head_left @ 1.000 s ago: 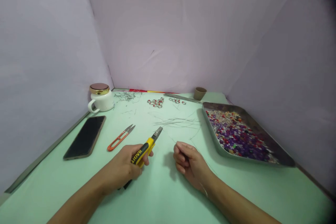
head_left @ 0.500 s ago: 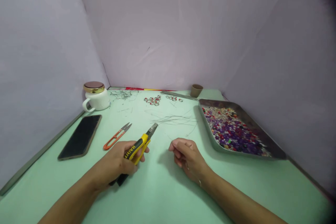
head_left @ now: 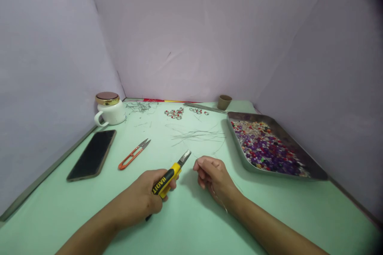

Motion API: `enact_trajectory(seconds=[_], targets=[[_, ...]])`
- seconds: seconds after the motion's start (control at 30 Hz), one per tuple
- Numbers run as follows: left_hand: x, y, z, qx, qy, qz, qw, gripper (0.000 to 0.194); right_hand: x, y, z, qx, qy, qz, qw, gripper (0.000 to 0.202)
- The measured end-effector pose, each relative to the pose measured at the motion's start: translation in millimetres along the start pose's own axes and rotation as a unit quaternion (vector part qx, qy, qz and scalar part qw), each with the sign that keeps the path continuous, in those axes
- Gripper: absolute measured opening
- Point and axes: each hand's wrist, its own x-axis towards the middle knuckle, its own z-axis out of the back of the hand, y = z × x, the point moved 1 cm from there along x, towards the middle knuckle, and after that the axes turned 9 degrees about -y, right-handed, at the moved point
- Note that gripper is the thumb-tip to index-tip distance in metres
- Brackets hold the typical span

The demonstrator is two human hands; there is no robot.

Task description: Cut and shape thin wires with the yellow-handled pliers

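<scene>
Lower centre, left hand (head_left: 140,197) wraps the pliers (head_left: 175,169), solid-looking, best gripped by the handles. Right hand (head_left: 217,175), near the tips, fingers pinched on thin wire (head_left: 225,208): likely light, springy, easily kinked, wanting a fingertip hold near its end.

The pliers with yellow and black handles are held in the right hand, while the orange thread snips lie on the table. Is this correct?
Not quite: the head view shows the pliers in the left hand. The orange thread snips do lie on the table.
</scene>
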Motion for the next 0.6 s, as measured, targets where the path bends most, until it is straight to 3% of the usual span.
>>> enact_trajectory(seconds=[0.17, 0.4, 0.6], targets=[[6.0, 11.0, -6.1, -0.034, -0.007, -0.009, 0.999, 0.037, -0.7, 1.4, -1.3, 0.006, 0.015, -0.014, 1.0, 0.022], [0.2, -8.9, -3.6, -0.053, -0.004, 0.023, 0.998, 0.033, -0.6, 1.8, -0.4, 0.004, -0.015, -0.019, 1.0, 0.023], [-0.8, -10.0, -0.5, -0.011, -0.002, -0.023, 1.0, 0.038, 2.2, -2.8, 1.5, 0.012, 0.002, -0.015, 1.0, 0.025]])
